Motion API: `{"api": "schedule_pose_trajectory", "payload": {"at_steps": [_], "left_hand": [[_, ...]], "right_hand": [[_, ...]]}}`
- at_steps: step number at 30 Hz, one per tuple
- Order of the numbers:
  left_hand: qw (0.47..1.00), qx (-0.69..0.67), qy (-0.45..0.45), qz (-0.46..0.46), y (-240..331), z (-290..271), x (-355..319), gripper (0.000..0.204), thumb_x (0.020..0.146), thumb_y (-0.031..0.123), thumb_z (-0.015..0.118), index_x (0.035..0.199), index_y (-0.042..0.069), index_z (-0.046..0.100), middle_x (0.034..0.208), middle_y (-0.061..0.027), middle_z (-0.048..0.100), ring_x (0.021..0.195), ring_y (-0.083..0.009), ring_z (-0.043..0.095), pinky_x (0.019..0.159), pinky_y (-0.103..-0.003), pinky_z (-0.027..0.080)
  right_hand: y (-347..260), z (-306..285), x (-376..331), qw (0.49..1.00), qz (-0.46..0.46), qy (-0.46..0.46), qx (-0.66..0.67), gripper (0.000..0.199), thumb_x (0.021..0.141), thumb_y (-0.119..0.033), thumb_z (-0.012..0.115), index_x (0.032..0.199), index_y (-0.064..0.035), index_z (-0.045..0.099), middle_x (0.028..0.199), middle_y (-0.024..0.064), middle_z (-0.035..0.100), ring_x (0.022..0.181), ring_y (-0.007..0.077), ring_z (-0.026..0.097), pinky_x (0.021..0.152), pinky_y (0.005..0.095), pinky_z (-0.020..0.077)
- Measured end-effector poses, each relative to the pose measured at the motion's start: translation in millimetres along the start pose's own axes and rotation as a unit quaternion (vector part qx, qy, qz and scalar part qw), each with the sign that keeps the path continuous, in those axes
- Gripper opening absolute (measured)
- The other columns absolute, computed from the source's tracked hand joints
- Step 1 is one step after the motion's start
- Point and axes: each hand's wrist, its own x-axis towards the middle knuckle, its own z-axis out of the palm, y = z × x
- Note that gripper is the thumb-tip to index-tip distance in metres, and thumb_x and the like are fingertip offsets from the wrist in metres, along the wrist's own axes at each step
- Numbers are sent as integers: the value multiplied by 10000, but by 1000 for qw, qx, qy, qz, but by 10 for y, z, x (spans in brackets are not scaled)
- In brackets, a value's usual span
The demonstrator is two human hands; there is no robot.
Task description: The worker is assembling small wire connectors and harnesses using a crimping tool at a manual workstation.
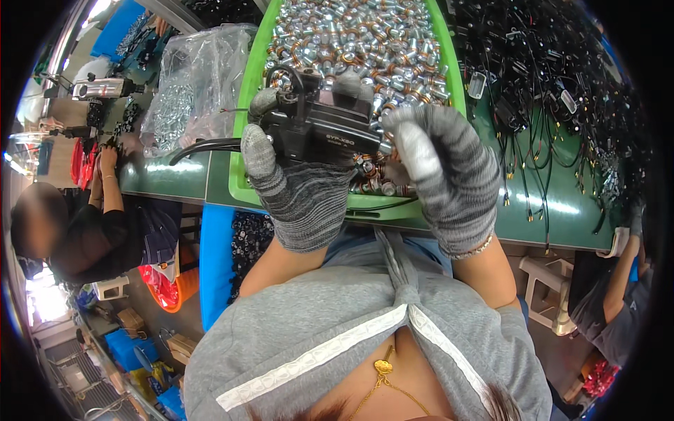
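Note:
Both my hands wear grey knit gloves. My left hand (295,189) grips a black box-shaped tool (319,126) with a black cable (203,146) trailing left. My right hand (442,175) is at the tool's right side, fingers curled, and seems to pinch a small metal part that I cannot make out. Both hands hover over the near end of a green tray (242,105) filled with several small silver cylinders wound with copper wire (365,42).
The tray rests on a green workbench (547,203). A clear plastic bag of metal parts (189,91) lies left of it; tangled black wires (547,77) spread to the right. A blue bin (214,266) stands below. Other people work at left (105,224) and right (618,295).

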Motion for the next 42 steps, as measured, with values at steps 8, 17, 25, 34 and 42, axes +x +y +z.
{"api": "schedule_pose_trajectory", "payload": {"at_steps": [8,17,25,34,42], "left_hand": [[999,30,19,-3,-34,20,61,516,876,467,584,1237,112,485,1214,-134,539,1121,-305,536,986,-490,442],[1000,-12,10,25,606,26,-154,598,841,514,608,1280,117,526,1191,-117,593,1104,-310,555,982,-474,435],[967,66,153,191,1644,-615,30,454,906,403,531,1134,16,596,1142,-145,615,1048,-303,562,976,-480,424],[956,63,233,166,2136,-1295,1131,301,890,299,586,996,18,615,1042,-151,630,987,-318,563,972,-525,411],[907,55,362,209,2091,-2192,2177,213,896,233,541,945,44,627,960,-128,630,895,-375,610,884,-585,483]], "right_hand": [[167,-53,58,996,-89,-24,-9,448,869,-147,638,1284,-99,478,1055,77,636,769,93,596,601,222,495],[-49,-264,228,944,39,-197,-261,245,778,-133,734,1003,-55,674,847,70,653,788,174,628,705,280,507],[-172,-138,339,851,59,-264,-450,419,652,-202,771,1043,-82,678,901,117,595,888,293,575,783,395,472],[-66,-128,356,869,16,-275,-412,304,668,-215,751,877,-69,584,904,116,588,832,302,564,723,418,454],[130,-176,78,923,-71,-114,-361,275,751,-153,742,979,-87,604,900,53,613,798,239,579,714,358,458]]}}
